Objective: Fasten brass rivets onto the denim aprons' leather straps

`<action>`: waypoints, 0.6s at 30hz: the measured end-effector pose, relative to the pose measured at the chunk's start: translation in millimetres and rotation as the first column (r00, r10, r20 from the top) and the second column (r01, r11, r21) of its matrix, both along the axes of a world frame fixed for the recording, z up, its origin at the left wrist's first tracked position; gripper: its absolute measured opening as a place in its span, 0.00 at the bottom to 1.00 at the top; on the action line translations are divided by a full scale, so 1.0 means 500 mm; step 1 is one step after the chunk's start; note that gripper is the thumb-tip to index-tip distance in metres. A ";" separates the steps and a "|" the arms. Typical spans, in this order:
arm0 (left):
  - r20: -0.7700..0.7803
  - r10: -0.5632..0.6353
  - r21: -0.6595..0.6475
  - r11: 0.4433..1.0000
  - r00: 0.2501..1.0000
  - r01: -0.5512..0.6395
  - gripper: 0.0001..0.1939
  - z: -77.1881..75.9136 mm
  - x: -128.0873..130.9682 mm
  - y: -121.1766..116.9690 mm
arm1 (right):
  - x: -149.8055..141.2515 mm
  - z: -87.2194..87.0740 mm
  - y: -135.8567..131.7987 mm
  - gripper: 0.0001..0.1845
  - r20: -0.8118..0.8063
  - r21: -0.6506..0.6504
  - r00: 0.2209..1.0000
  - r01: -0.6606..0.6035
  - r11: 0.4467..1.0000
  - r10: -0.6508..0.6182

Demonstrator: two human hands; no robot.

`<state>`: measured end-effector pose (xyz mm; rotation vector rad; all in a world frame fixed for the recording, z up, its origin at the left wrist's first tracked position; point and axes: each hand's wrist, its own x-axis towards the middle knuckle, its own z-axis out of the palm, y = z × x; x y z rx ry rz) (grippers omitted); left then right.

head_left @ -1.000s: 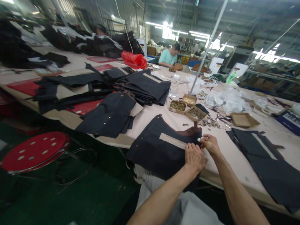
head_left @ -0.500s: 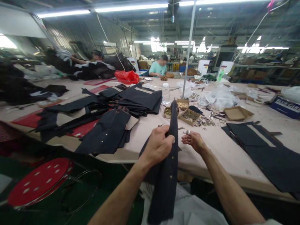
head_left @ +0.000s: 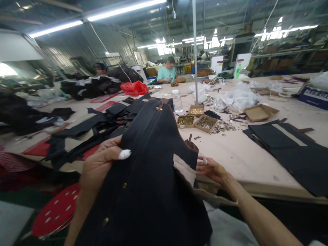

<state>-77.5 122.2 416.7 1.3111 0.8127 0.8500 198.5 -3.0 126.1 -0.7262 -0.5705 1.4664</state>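
My left hand (head_left: 102,164) is closed on the left edge of a dark fabric piece (head_left: 151,164), its thumb on the front with a white covering on the tip. Brass-coloured studs (head_left: 124,185) run down that side of the piece, and brown trim lines its upper right edge. A beige flap (head_left: 185,169) hangs at the right side. My right hand (head_left: 211,168) is beside the right edge, fingers stretched out and one tip wrapped in white. The fabric partly hides those fingertips, so I cannot tell whether they touch it.
Small cardboard boxes of metal fittings (head_left: 206,123) stand on the table (head_left: 225,150) beyond the fabric, near a clear bottle (head_left: 177,101). More dark pieces (head_left: 284,150) lie at right. A red stool (head_left: 56,213) is at lower left. A person (head_left: 166,72) sits across the table.
The fabric has turned from nearly edge-on to its broad face and risen towards me. My left hand has moved left with it. My right hand is lower, now at the fabric's right edge.
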 end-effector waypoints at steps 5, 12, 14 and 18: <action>0.027 0.010 -0.026 1.000 1.000 -0.009 0.32 0.013 0.013 -0.024 | -0.065 -0.033 0.002 0.28 -0.150 -0.029 0.989 -0.009 1.000 0.005; 0.064 0.143 0.036 0.989 0.988 -0.145 0.23 0.019 -0.002 -0.004 | -0.041 -0.044 0.028 0.38 0.020 -0.090 0.983 0.183 0.979 -0.182; 0.035 0.137 0.040 0.990 0.990 -0.138 0.27 0.002 -0.011 0.025 | -0.049 -0.039 0.051 0.43 0.008 -0.095 0.987 0.162 0.982 -0.162; -0.154 0.186 0.167 0.973 0.970 -0.160 0.34 -0.021 -0.051 0.109 | -0.083 -0.006 0.101 0.45 -0.070 -0.031 0.993 0.094 0.995 -0.095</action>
